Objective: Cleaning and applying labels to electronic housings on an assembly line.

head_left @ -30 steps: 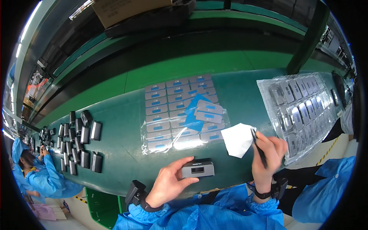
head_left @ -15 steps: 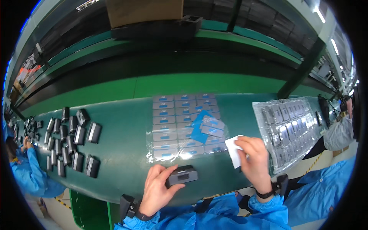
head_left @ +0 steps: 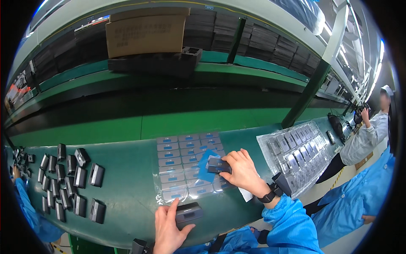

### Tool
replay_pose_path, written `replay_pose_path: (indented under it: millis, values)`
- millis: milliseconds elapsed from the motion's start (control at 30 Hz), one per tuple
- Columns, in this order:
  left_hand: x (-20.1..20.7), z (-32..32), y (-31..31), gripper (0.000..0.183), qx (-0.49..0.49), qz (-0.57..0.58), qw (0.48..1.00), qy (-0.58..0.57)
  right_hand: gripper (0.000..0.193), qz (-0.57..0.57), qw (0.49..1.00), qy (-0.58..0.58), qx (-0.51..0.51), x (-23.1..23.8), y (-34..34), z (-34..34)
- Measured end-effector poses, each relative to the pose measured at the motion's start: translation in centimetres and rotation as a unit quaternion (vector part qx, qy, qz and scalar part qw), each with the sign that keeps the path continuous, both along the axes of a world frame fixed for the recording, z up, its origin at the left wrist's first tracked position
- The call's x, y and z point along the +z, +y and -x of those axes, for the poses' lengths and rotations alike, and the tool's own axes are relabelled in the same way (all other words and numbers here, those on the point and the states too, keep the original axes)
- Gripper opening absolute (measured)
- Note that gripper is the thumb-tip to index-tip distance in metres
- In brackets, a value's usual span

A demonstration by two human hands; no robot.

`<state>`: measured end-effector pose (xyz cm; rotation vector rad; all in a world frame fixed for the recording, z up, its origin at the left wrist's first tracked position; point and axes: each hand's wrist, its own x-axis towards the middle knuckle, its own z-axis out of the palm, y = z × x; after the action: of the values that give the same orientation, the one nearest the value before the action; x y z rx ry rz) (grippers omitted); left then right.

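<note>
The head view shows the right hand now forward over the clear sheet of blue-and-grey labels in the middle of the green table; a second ago it hung at the sheet's right edge with a white slip and a dark pen-like tool. Its grip is now closed around a small dark rectangular piece, pressed down at a loose blue label. The white slip lies tucked under the wrist. This reads as a shift from handling the slip to picking or placing a label.

The left hand has barely moved: fingers loosely curled over a dark box-shaped device at the near table edge, holding it flat.

To the left stand rows of similar dark devices. At right lies a clear bag of grey parts. A brown carton sits on the shelf above.
</note>
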<state>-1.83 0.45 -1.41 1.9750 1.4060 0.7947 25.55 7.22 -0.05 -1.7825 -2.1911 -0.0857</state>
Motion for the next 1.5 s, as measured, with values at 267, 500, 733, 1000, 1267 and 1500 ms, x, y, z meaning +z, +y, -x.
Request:
replay_pose_path:
  millis: [267, 500, 733, 1000, 1267, 1500]
  values:
    - [2.8, 0.4, 0.8, 0.052, 0.053, -0.108, 0.989, -0.082, 0.029, -0.002, 0.993, 0.111, 0.035, 0.9, -1.0, 0.6]
    - [2.7, -1.1, 3.2, 0.039, 0.007, 0.047, 0.979, -0.200, 0.037, -0.035, 0.958, 0.207, 0.193, 4.1, -4.4, 4.8]
    - [1.6, -0.6, 4.5, 0.012, -0.030, 0.298, 0.826, -0.477, 0.035, 0.065, 0.918, 0.329, 0.210, 4.3, -3.8, 5.2]
    - [1.9, -0.9, 4.1, 0.010, -0.073, 0.195, 0.876, -0.434, 0.036, 0.214, 0.893, 0.358, 0.169, 3.9, -3.5, 5.4]
    - [2.1, -1.1, 4.4, 0.004, -0.086, 0.251, 0.856, -0.444, 0.035, 0.207, 0.845, 0.464, 0.164, 2.9, -5.0, 7.2]
    - [1.5, -1.7, 4.1, 0.009, -0.037, 0.249, 0.826, -0.504, 0.041, 0.015, 0.967, 0.203, 0.151, 4.7, -5.3, 9.0]
